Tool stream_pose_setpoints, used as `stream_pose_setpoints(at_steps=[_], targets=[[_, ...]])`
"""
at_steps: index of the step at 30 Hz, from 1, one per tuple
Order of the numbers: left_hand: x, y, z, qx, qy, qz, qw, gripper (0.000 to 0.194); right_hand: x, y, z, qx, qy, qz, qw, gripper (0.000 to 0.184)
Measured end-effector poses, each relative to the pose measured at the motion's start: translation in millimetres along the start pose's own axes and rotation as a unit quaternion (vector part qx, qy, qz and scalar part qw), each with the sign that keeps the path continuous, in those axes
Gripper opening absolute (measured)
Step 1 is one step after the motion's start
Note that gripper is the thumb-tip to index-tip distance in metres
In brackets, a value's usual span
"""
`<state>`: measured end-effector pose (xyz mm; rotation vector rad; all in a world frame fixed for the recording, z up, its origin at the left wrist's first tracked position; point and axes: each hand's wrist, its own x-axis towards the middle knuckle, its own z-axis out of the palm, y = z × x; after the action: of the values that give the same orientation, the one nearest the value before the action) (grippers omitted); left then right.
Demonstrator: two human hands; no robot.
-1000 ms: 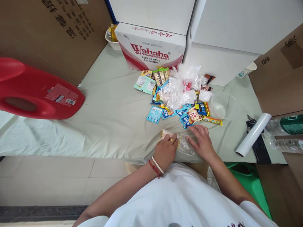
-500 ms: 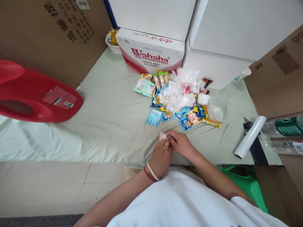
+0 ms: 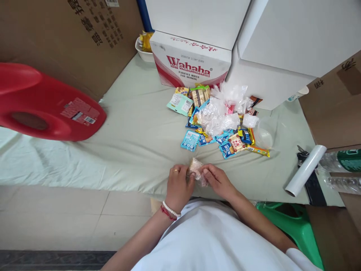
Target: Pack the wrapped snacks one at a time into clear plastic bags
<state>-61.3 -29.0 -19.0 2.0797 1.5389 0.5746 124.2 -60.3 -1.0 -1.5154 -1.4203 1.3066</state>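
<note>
If the right hand [image 3: 217, 181] pulls harder than the left hand [image 3: 179, 188] grips, the crinkled film [image 3: 203, 182] could tear or the wrapped bundle [image 3: 195, 166] slip, I'd judge. Bundle's between the hands, near the close edge of the surface [image 3: 141, 150], touching both. Left fingers curl against its left side, thumb on it; right thumb and fingers pinch film on its right. Snack packets [image 3: 226, 150] lie beyond, apart.

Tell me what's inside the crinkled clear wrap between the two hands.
Something pale tan shows at the upper end of the clear wrap. Its folds, the left hand and the right hand cover the rest, so I cannot tell what it is.
</note>
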Motion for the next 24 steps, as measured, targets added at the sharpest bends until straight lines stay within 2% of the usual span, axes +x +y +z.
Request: stream_pose_setpoints(at_steps=[3, 6, 8, 10, 12, 14, 16, 17, 19, 21, 22, 23, 24], targets=[[1.9, 10.1, -2.7, -0.044, 0.021, 0.081, 0.996, 0.011, -11.7, -9.0, -1.2, 0.062, 0.032, 0.041, 0.997, 0.044], [-0.4, 20.9, -2.1, -0.090, 0.019, 0.197, 0.976, 0.026, -26.4, -10.6, -4.1, 0.162, 0.068, 0.093, 0.980, 0.048], [-0.5, 28.7, 1.9, -0.116, -0.007, 0.312, 0.943, 0.039, -35.9, -5.2, -5.7, 0.214, 0.101, 0.116, 0.965, 0.047], [1.1, 37.5, 7.3, -0.143, -0.060, 0.416, 0.896, 0.045, -45.7, 2.8, -7.8, 0.223, 0.148, 0.121, 0.956, 0.045], [3.7, 45.8, 11.3, -0.164, -0.113, 0.475, 0.857, 0.045, -56.5, 9.0, -14.9, 0.205, 0.191, 0.119, 0.952, 0.041], [7.6, 50.0, 12.5, -0.178, -0.133, 0.486, 0.845, 0.046, -68.0, 8.8, -34.7, 0.176, 0.235, 0.111, 0.949, 0.037], [13.1, 46.9, 10.8, -0.186, -0.116, 0.457, 0.862, 0.046, -77.6, 1.6, -74.2, 0.133, 0.324, 0.073, 0.934, 0.037], [16.2, 41.8, 9.2, -0.185, -0.099, 0.427, 0.879, 0.045, -80.5, -3.4, -101.9, 0.114, 0.387, 0.041, 0.914, 0.038], [22.2, 24.4, 4.7, -0.170, -0.053, 0.353, 0.919, 0.040, -79.8, -11.7, -169.9, 0.095, 0.536, -0.048, 0.837, 0.039], [25.1, -1.9, -1.4, -0.132, -0.004, 0.289, 0.948, 0.034, -68.6, -12.0, -244.3, 0.105, 0.624, -0.090, 0.769, 0.028], [24.6, -17.7, -5.0, -0.107, 0.019, 0.265, 0.958, 0.030, -58.9, -8.1, -279.3, 0.124, 0.641, -0.062, 0.755, 0.020], [22.5, -34.5, -8.7, -0.078, 0.035, 0.249, 0.965, 0.028, -46.7, -1.8, -310.8, 0.151, 0.653, -0.010, 0.742, 0.012], [19.0, -51.8, -12.3, -0.049, 0.042, 0.236, 0.970, 0.026, -32.3, 6.6, -337.9, 0.174, 0.643, 0.063, 0.743, 0.011]])
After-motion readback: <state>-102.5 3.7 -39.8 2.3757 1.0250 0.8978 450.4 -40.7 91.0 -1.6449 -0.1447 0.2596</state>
